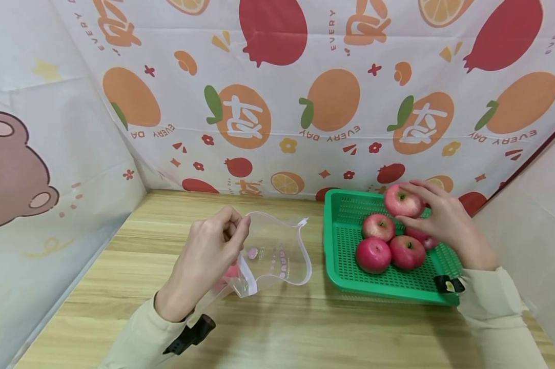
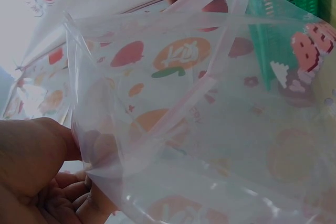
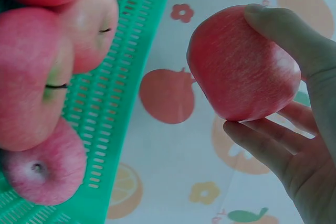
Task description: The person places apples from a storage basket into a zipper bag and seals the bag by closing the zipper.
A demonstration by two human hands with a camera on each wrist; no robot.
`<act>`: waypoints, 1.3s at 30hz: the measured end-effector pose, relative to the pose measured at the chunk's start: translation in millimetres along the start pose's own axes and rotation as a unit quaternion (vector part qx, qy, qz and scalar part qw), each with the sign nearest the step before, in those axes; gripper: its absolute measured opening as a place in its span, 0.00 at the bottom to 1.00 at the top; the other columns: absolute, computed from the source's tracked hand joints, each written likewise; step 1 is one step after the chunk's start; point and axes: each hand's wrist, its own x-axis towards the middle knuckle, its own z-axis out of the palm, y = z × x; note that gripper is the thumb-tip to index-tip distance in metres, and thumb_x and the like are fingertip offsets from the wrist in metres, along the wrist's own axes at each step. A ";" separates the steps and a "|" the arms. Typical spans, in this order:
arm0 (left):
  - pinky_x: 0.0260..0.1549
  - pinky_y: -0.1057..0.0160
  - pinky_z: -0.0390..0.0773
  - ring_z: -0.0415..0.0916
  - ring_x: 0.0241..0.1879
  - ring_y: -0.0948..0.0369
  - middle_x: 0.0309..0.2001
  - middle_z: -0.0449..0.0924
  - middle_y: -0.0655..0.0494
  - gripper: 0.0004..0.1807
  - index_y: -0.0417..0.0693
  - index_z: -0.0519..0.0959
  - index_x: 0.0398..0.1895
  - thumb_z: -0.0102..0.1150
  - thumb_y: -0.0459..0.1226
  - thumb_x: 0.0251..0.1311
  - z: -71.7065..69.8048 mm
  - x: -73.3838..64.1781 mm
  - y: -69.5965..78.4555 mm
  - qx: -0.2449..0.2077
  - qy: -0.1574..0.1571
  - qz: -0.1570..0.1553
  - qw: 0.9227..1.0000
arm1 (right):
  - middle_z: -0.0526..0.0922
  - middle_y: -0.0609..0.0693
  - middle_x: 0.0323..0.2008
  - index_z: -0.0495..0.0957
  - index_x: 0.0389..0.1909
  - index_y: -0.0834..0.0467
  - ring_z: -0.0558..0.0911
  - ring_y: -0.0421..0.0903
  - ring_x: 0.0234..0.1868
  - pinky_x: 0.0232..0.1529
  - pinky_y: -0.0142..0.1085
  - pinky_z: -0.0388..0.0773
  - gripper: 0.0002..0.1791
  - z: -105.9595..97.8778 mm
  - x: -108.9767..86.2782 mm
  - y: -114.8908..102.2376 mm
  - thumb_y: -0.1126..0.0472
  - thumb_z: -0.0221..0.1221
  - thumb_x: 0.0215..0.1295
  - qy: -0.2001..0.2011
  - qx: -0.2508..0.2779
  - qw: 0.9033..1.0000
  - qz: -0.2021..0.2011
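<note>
Over the back of the green basket (image 1: 397,292), on the right of the table (image 1: 277,333), we had an apple (image 1: 402,202) in our right hand (image 1: 445,215). Right fingers (image 3: 262,148) were spread as wide as the fruit and holding it: thumb on top, the rest underneath. Head view showed its stem end; right wrist view showed it clear of the basket wall, not touching anything but our hand.

Four more apples (image 1: 373,254) sat bunched in the basket, one partly hidden by our right hand.

Left of the basket, our left hand (image 1: 205,256) had the clear bag (image 1: 277,253). Left fingers (image 2: 63,203) were narrow, curled in against the thumb, pinching the bag's edge. Its mouth gaped, pale zip strip (image 1: 247,277) along the rim, slider (image 1: 303,222) at the corner nearest the basket. Pink print on the film. Something red (image 1: 231,270) showed through the bag near our left wrist; mostly covered, we couldn't tell what. Also couldn't tell whether the bag's bottom touched the table.

Black bands (image 1: 191,335) on both our wrists, pale sleeves (image 1: 141,335) above them. Fruit-print cloth (image 1: 323,46) hung behind the table, a pale sheet with a bear (image 1: 9,169) to the left.
</note>
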 end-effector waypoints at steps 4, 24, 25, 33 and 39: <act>0.12 0.70 0.62 0.61 0.12 0.71 0.16 0.71 0.63 0.12 0.46 0.76 0.24 0.61 0.30 0.68 0.1 0.0 -0.3 0.002 -0.001 0.000 1.000 | 0.76 0.60 0.62 0.77 0.66 0.54 0.76 0.61 0.57 0.43 0.64 0.82 0.43 -2.9 0.4 -8.2 0.61 0.81 0.44 0.020 -0.008 1.000 -0.022; 0.12 0.70 0.61 0.61 0.12 0.70 0.16 0.71 0.62 0.12 0.46 0.76 0.24 0.60 0.32 0.69 -2.1 -0.1 2.3 0.000 -0.007 -0.007 1.000 | 0.78 0.58 0.62 0.79 0.64 0.51 0.81 0.56 0.53 0.41 0.21 0.77 0.38 -21.5 1.3 -47.9 0.34 0.67 0.57 0.097 -0.024 0.985 -0.138; 0.12 0.70 0.61 0.61 0.12 0.70 0.16 0.71 0.62 0.12 0.46 0.76 0.24 0.60 0.32 0.69 -2.2 -0.2 2.5 0.001 -0.007 -0.008 1.000 | 0.79 0.58 0.62 0.79 0.64 0.51 0.81 0.56 0.53 0.40 0.23 0.79 0.39 -22.0 1.0 -49.8 0.30 0.61 0.60 0.100 -0.023 0.984 -0.143; 0.12 0.70 0.62 0.62 0.12 0.70 0.16 0.71 0.62 0.12 0.46 0.76 0.25 0.60 0.32 0.69 -2.5 -0.9 2.9 0.000 -0.006 -0.010 1.000 | 0.78 0.60 0.62 0.80 0.63 0.52 0.80 0.58 0.56 0.53 0.14 0.69 0.42 -22.9 -1.0 -63.3 0.25 0.53 0.62 0.121 0.000 0.979 -0.162; 0.13 0.70 0.62 0.62 0.12 0.70 0.17 0.72 0.62 0.12 0.46 0.77 0.25 0.60 0.31 0.69 -2.7 -1.5 3.4 0.000 -0.007 -0.010 1.000 | 0.79 0.59 0.61 0.81 0.61 0.54 0.80 0.56 0.56 0.57 0.11 0.61 0.40 -20.4 -1.3 -72.6 0.27 0.56 0.62 0.142 0.022 0.971 -0.190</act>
